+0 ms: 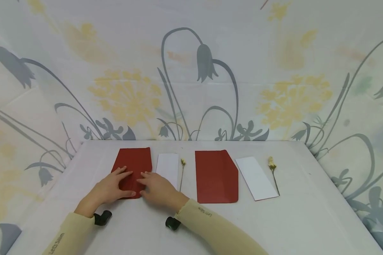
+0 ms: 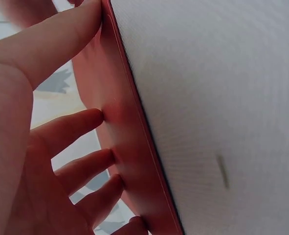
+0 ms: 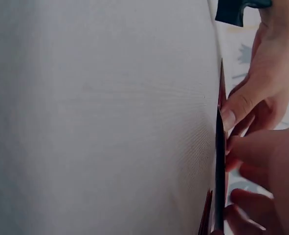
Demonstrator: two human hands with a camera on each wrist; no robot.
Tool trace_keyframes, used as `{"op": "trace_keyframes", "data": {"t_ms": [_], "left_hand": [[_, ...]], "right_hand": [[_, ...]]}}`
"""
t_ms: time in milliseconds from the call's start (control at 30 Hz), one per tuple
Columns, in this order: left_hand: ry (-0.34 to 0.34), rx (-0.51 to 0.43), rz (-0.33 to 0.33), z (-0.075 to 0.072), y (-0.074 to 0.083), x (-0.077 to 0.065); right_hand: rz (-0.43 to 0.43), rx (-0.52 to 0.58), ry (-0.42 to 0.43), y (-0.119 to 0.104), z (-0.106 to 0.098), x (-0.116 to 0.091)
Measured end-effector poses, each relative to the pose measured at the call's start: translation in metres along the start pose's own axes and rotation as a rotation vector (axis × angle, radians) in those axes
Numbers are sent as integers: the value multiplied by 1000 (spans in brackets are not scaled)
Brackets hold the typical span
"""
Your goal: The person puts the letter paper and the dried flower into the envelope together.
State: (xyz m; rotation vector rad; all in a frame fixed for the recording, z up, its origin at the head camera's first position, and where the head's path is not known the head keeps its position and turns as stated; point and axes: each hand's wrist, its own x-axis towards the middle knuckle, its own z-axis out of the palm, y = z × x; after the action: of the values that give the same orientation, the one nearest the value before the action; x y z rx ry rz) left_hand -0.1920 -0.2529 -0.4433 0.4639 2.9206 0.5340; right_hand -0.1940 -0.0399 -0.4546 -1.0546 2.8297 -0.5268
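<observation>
A red paper envelope (image 1: 135, 159) lies flat on the white table at the left. My left hand (image 1: 110, 186) rests on its left side with fingers spread, the thumb near the lower edge. From the right, my right hand (image 1: 159, 189) reaches over, fingertips on the envelope's right part. In the left wrist view, extended fingertips (image 2: 107, 157) touch the red surface (image 2: 129, 127). The right wrist view sees the envelope edge-on, with the left thumb (image 3: 230, 117) at its edge and the right fingers close by. Partly behind the right hand lies a white card (image 1: 167, 166).
Beside the white card is a thin dried flower (image 1: 183, 162). Farther right lie a second red envelope (image 1: 215, 177), a tilted white card (image 1: 256, 179) and another dried flower (image 1: 272, 163). A floral cloth (image 1: 185, 85) hangs behind the table and along its sides.
</observation>
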Motion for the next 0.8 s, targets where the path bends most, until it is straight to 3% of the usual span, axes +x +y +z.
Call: {"op": "trace_keyframes", "data": {"t_ms": [200,400,800], "left_hand": [[0,44,15,-2,2,1],[-3,104,16,-4,3,2],[53,115,25,-5,3,9]], "right_hand": [[18,-143,-87,-5,0,1],[31,-174,-93,-7,2,3],[43,-178,-98,-6,1,5]]}}
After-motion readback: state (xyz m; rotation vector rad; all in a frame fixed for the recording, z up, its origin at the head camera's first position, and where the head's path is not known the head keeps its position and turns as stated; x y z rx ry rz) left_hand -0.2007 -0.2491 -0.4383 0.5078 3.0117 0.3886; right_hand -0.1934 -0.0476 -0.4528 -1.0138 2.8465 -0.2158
